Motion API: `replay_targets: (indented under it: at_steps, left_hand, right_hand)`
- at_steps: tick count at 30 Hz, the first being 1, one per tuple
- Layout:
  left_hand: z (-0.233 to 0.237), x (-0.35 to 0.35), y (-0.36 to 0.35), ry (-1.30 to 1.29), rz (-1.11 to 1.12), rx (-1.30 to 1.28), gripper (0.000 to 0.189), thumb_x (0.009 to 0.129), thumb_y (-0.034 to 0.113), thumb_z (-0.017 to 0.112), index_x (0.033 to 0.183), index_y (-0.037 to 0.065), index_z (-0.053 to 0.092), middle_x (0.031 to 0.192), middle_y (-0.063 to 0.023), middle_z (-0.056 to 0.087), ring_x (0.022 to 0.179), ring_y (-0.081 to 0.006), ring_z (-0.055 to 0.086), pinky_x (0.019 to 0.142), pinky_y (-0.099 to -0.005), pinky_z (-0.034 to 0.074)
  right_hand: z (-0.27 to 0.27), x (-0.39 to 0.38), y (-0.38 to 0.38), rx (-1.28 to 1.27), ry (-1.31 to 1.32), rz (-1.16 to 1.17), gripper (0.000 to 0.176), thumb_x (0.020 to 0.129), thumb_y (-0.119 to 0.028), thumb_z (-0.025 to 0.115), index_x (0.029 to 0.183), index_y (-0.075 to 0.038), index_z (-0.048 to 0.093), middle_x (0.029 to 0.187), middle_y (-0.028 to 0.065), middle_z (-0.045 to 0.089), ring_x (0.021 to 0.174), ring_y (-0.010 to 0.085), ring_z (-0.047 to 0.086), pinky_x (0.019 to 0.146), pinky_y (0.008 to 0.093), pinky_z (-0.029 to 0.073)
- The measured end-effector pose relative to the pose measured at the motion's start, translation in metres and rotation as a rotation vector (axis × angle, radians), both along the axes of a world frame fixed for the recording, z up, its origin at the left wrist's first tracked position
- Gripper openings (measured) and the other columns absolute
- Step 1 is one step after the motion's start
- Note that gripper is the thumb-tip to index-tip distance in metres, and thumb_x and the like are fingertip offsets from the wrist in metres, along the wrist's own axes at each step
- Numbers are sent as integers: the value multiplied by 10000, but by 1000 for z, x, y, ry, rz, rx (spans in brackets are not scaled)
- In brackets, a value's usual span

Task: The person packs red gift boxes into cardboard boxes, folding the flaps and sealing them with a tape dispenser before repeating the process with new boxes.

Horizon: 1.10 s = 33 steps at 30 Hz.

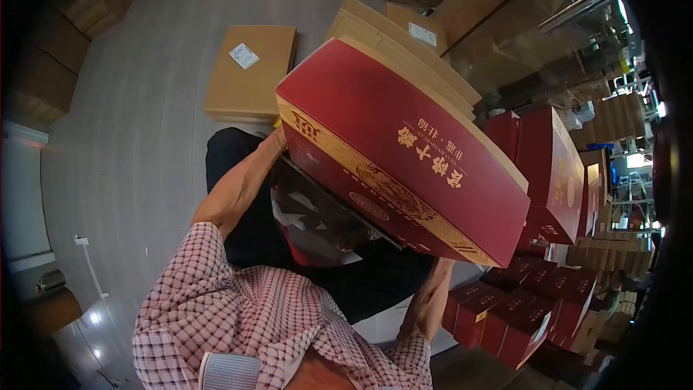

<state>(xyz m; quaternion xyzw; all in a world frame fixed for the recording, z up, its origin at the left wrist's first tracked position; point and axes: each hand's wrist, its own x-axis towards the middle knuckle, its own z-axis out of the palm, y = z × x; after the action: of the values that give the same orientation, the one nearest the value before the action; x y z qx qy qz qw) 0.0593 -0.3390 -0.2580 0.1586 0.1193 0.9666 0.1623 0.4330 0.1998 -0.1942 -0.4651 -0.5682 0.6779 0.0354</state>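
- 1 large, long red box [404, 144], with gold lettering on its broad face and a gold patterned band along its side.
- Its visible faces look smooth and undented.
- It is tilted, raised above the person's lap [242, 227].

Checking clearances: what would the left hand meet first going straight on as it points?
Probably the large red box: the left hand seems to be at its end, fingers hidden, so exact depth is unclear.
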Motion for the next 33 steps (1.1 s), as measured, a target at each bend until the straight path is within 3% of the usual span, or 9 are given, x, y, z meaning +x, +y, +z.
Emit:
replay_targets:
  at_steps: [8, 13, 16, 18, 20, 23, 26, 29, 33]
  left_hand:
    - [-76, -10, -32, -233, 53, -225, 480, 1117, 248, 503, 1573, 105, 456, 1480, -114, 598, 1272, -228, 641, 1026, -377, 556]
    - [1, 17, -20, 27, 182, -431, 335, 1118, 281, 512, 1347, 68, 633, 1239, -66, 706, 1047, -163, 698, 862, -322, 593]
    - [31, 16, -16, 265, 459, -1083, 296, 1112, 282, 536, 1197, 47, 697, 1100, -30, 735, 939, -125, 704, 757, -296, 594]
    - [28, 21, -14, 162, 505, -1166, 298, 1100, 290, 564, 1168, 42, 716, 1061, -40, 746, 922, -146, 714, 775, -306, 591]
    - [17, 17, -10, -194, 358, -687, 325, 1082, 311, 598, 1216, 43, 725, 1072, -88, 763, 952, -214, 738, 884, -342, 591]
    - [37, 23, -4, -306, 402, -750, 263, 1078, 247, 615, 1133, 12, 721, 1084, -67, 747, 1013, -148, 710, 881, -297, 579]
    - [27, 21, 2, -359, 454, -527, 285, 1074, 246, 615, 1159, -11, 704, 1133, -123, 745, 1110, -224, 713, 1016, -350, 561]
    - [21, 21, -1, -352, 437, -496, 297, 1075, 243, 604, 1177, -24, 684, 1176, -165, 733, 1172, -298, 699, 1071, -423, 550]
    - [17, 15, -16, -442, 431, -291, 289, 1092, 242, 555, 1171, -16, 658, 1148, -166, 723, 1125, -311, 706, 1045, -482, 568]
  right_hand:
    - [-12, -6, 0, -21, -17, 47, 532, 1053, -511, 577, 1320, -51, 574, 1260, 135, 647, 1166, 271, 646, 927, 421, 561]
    - [-23, -60, -14, -57, 48, 119, 514, 1052, -503, 587, 1284, -44, 602, 1224, 131, 670, 1142, 265, 658, 912, 413, 561]
    - [-30, -109, -25, -78, 117, 182, 505, 1051, -498, 594, 1263, -40, 619, 1203, 129, 684, 1127, 262, 666, 902, 407, 562]
    - [-32, -152, -31, -98, 173, 225, 499, 1050, -494, 598, 1249, -37, 631, 1188, 128, 693, 1118, 260, 671, 896, 404, 562]
    - [-33, -205, -36, -117, 263, 286, 494, 1050, -491, 602, 1235, -35, 642, 1174, 126, 702, 1108, 258, 676, 890, 401, 562]
    - [-20, -265, -49, -70, 398, 275, 486, 1049, -486, 608, 1213, -31, 659, 1153, 124, 716, 1093, 255, 684, 880, 395, 562]
    - [-6, -276, -64, 170, 442, 214, 391, 1027, -383, 689, 1139, -9, 701, 1074, 96, 743, 995, 233, 705, 855, 339, 545]
    - [37, -272, -126, 913, 490, 517, 328, 1017, -315, 712, 1106, 0, 737, 1085, 119, 746, 991, 190, 691, 820, 343, 561]
    - [67, -279, -238, 974, 281, 1250, 376, 910, -329, 799, 1148, -45, 736, 931, 176, 760, 892, 302, 744, 788, 398, 568]
